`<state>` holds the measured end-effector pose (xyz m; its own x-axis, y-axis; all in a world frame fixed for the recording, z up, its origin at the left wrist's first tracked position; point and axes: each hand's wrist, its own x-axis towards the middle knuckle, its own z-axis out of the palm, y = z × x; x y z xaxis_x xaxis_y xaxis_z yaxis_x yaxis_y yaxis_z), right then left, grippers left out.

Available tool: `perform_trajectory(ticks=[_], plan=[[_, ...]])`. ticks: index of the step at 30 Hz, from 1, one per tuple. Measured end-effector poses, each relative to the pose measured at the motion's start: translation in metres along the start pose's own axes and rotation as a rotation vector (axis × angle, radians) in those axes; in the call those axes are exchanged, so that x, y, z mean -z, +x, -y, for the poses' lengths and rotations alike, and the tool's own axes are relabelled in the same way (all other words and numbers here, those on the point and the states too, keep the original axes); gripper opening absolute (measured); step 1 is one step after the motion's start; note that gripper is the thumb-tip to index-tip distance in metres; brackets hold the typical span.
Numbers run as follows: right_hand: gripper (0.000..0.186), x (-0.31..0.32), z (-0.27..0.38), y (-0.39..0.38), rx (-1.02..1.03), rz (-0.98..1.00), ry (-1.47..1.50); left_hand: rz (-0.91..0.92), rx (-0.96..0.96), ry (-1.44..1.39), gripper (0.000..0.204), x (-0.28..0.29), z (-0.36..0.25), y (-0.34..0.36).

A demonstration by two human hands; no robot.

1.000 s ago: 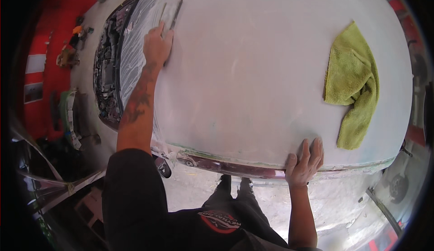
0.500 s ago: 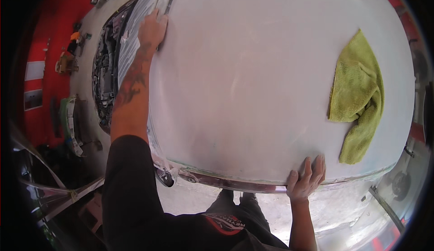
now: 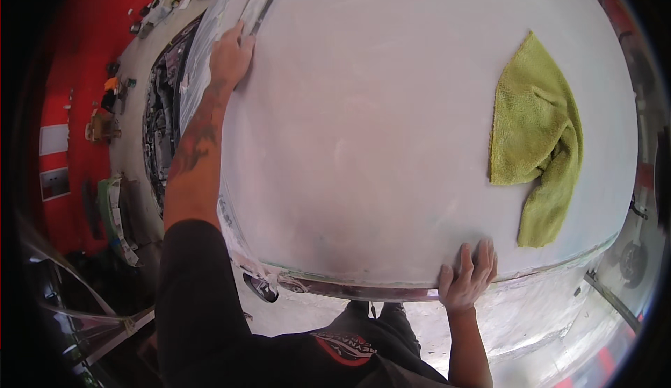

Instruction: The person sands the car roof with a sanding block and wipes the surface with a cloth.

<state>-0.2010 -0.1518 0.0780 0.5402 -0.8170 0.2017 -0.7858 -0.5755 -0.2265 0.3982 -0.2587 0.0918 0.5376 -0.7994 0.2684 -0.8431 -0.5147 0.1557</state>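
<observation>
The person's left hand [image 3: 232,58] grips a long flat block [image 3: 262,12] on the pale car roof [image 3: 363,122], near its left edge. The right hand [image 3: 468,276] rests open on the roof's near edge, and a green cloth [image 3: 535,136] lies toward the right edge.

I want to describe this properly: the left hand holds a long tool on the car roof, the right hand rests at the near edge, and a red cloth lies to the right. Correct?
Not quite: the head view shows the cloth to the right is green, not red. The left hand holds the long tool on the car roof; the right hand rests at the near edge.
</observation>
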Motion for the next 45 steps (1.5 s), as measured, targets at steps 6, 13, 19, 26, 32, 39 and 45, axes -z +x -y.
perform_trajectory(ticks=[6, 13, 19, 26, 32, 39, 45], plan=[[0.049, 0.003, -0.006, -0.004, -0.041, 0.01, -0.014, 0.011, -0.251, -0.193, 0.052, -0.003, -0.065, -0.103], [0.049, 0.003, -0.002, -0.002, -0.025, -0.009, 0.007, 0.051, -0.397, -0.193, 0.053, 0.003, -0.054, -0.025], [0.046, 0.003, -0.004, 0.001, -0.05, -0.003, 0.034, 0.018, -0.395, -0.167, 0.052, -0.016, -0.1, -0.002], [0.049, 0.003, -0.006, -0.002, -0.046, 0.011, 0.01, 0.143, -0.647, -0.184, 0.053, 0.01, -0.115, -0.068], [0.05, 0.006, -0.001, 0.0, -0.032, 0.021, 0.06, -0.018, -0.443, -0.11, 0.049, -0.021, -0.137, 0.055], [0.049, 0.008, -0.007, -0.006, -0.079, 0.026, 0.035, 0.138, -0.71, -0.252, 0.06, 0.005, -0.158, -0.09], [0.049, 0.004, 0.0, 0.002, -0.05, 0.004, 0.087, -0.002, -0.491, -0.177, 0.045, -0.03, -0.148, 0.061]])
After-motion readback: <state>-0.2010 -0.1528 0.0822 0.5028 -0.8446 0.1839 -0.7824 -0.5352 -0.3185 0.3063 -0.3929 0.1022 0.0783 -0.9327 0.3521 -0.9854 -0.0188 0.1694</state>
